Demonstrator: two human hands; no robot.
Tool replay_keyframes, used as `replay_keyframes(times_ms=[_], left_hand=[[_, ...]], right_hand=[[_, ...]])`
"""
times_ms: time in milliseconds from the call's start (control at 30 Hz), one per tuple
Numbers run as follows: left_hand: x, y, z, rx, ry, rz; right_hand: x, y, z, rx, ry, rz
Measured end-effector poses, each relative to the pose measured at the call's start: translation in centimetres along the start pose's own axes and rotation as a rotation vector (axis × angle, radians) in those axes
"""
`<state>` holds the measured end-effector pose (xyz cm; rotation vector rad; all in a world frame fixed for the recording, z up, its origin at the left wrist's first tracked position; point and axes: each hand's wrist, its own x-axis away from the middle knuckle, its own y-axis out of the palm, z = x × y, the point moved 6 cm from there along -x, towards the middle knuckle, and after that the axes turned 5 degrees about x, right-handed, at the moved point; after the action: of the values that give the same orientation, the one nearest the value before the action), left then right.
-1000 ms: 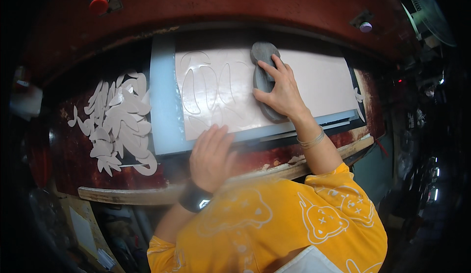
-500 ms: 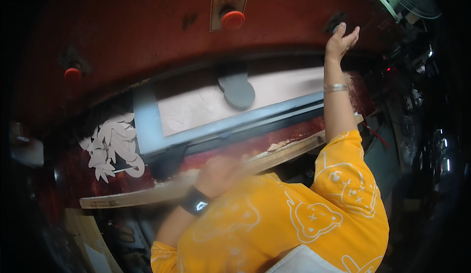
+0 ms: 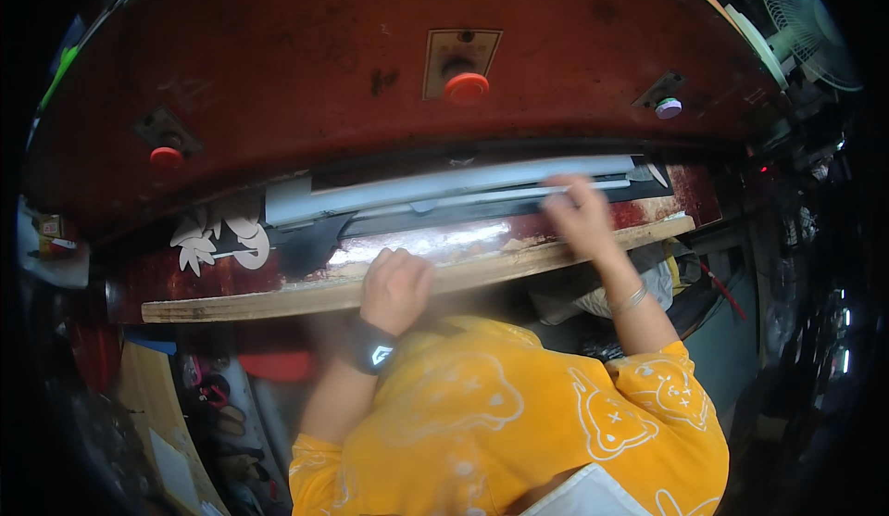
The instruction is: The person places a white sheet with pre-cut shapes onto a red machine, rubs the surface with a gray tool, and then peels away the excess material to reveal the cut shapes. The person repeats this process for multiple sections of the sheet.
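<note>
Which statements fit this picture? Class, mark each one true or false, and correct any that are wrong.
1. The left hand is at the wooden edge. True.
2. All three buttons are red. False: two are red, and the one on the right, the purple button, is pale purple.
3. The right hand is touching the purple button. False: it is blurred, below and left of that button in the picture.
4. A dark band is on the left wrist. True.
5. The pile of pale pieces is to the right of both hands. False: it is to their left.
6. A fan is at the upper right. True.
</note>
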<state>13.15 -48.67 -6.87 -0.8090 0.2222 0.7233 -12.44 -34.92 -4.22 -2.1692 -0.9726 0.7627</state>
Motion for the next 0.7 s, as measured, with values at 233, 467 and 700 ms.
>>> replay_keyframes(times_ms=[233, 467, 700], left_hand=[[-0.1, 0.2, 0.0, -0.023, -0.015, 0.026], [0.1, 0.3, 0.0, -0.073, -0.055, 0.001], [0.0, 0.7, 0.1, -0.096, -0.101, -0.041]], right_hand=[[4.9, 5.2, -4.5, 0.247, -0.250, -0.380], [6.0, 4.5, -5.6, 0.290, -0.234, -0.325], [3.2, 4.1, -5.6, 0.252, -0.170, -0.674]])
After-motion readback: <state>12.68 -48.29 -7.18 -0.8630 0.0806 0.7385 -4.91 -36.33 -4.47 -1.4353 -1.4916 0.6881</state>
